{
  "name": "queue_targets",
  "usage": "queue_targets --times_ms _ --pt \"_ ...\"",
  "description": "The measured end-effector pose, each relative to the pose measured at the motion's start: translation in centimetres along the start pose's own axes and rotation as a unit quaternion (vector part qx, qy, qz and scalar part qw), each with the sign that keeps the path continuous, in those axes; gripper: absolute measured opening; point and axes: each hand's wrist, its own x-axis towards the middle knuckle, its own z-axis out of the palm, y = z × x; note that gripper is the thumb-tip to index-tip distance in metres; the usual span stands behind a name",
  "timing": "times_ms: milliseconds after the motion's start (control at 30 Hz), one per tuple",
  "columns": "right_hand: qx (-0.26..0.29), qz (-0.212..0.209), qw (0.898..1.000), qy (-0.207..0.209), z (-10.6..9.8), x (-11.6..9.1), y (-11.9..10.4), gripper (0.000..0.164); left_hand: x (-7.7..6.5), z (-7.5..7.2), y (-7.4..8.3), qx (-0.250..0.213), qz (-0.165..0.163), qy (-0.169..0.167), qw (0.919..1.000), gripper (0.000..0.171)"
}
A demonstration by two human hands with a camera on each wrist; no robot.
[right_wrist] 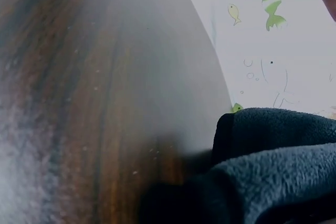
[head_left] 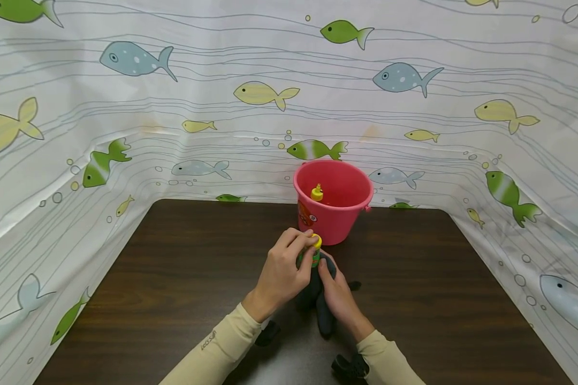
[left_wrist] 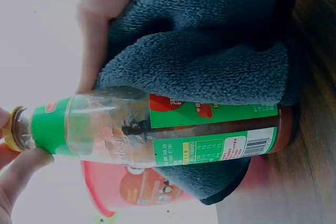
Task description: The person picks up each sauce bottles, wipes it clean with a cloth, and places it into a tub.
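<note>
A glass bottle with green labels and a little dark residue inside stands upright on the table. My left hand pinches its neck just at the yellow cap. In the left wrist view, the left fingers show around the neck. My right hand grips a dark grey fleecy cloth and presses it along the bottle's side. Folds of the cloth hang down towards the table and appear in the right wrist view, where the cloth fills the lower right corner.
Just behind the hands stands a pink bucket, with a yellow spout-like top showing inside. The dark wooden table is walled by a white sheet printed with fish. Black gear sits by the right wrist.
</note>
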Motion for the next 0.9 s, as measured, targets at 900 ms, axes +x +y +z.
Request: queue_targets --times_ms 900 --pt "0.002 0.049 0.999 -0.011 -0.6 -0.4 0.8 0.066 0.0 -0.1 -0.1 -0.005 -0.006 -0.006 0.9999 0.017"
